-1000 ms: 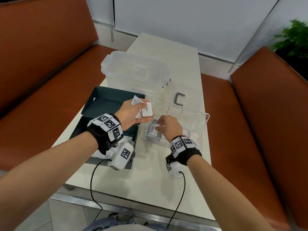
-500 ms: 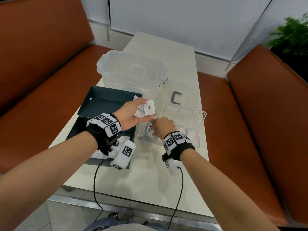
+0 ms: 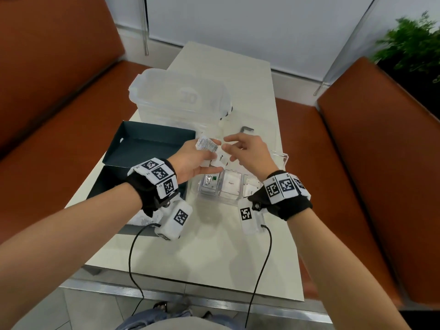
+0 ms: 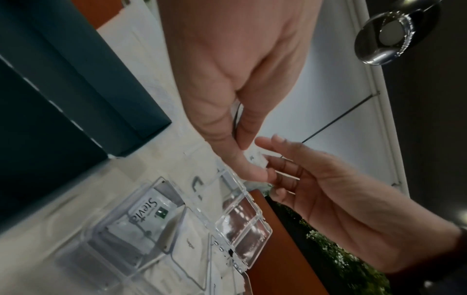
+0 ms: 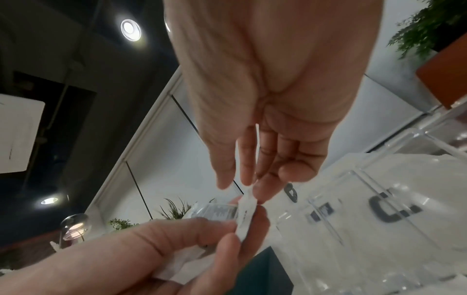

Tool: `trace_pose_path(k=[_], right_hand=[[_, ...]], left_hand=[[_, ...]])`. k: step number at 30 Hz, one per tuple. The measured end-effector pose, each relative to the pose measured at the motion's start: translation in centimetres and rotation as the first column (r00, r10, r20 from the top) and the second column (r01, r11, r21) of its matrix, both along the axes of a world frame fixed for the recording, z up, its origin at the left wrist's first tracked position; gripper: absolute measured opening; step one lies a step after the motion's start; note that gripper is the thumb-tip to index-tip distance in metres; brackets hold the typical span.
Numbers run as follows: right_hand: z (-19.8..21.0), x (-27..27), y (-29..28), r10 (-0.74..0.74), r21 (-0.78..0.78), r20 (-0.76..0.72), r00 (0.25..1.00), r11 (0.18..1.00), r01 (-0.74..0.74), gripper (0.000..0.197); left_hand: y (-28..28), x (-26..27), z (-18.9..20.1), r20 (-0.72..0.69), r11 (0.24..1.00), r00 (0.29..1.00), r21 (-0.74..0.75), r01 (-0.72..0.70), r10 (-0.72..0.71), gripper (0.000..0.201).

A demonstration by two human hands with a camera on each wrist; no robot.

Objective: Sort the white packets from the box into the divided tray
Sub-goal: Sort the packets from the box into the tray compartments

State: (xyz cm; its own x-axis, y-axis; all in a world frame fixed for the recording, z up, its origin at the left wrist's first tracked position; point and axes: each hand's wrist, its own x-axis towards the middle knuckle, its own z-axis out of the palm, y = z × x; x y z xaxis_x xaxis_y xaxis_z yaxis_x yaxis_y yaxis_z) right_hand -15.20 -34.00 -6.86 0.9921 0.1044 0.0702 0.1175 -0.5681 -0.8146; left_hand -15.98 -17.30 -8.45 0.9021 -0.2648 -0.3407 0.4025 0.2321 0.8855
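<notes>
Holding a small fan of white packets (image 3: 209,151) above the gap between box and tray, the left hand (image 3: 190,160) acts as a feed stack: fingers and thumb curled round the packets, printed faces up so labels can be read. The right hand (image 3: 247,151) reaches in from the tray side; its fingertips (image 5: 261,189) meet the top edge of one packet, approx. a light pinch, though the right wrist view is too blurred to confirm the grip is closed. Judgement: a single packet is being drawn off for placement.

The divided tray (image 3: 284,158) sits just right of the dark box (image 3: 147,144), so transfer travel is short. Near compartments already hold a "Stevia" packet (image 3: 209,182) and a "Sugar" packet (image 3: 229,184), one type per cell.

Limits: the right forearm covers the tray's right cells; contents there unclear. Box interior is mostly hidden by the left wrist; qty of packets left unknown. Packet text in the fan is only partly legible.
</notes>
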Motion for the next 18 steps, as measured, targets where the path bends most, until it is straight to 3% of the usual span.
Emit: trace_pose_path(k=[3, 8, 11, 18], right_hand=[[0.5, -0.2, -1.5, -0.014, -0.019, 0.012, 1.0, 1.0, 0.014, 0.014], [0.1, -0.2, -5.4, -0.17, -0.004, -0.025, 0.985, 0.986, 0.17, 0.008], [-1.2, -0.3, -7.6, -0.224, -0.097, -0.101, 0.969, 0.972, 0.214, 0.009], [-5.0, -0.5, -8.2, -0.179, -0.321, -0.22, 0.959, 0.941, 0.102, 0.011]], left_hand=[[-1.6, 0.2, 0.1, 0.027, 1.0, 0.999, 0.02, 0.016, -0.017, 0.034], [-3.1, 0.4, -0.3, 0.009, 0.999, 1.0, 0.038, 0.012, -0.012, 0.027], [-3.4, 0.4, -0.7, -0.004, 0.999, 1.0, 0.037, -0.009, 0.009, 0.028], [-3.8, 0.2, -0.7, -0.009, 0.999, 1.0, 0.051, -0.007, 0.007, 0.027]])
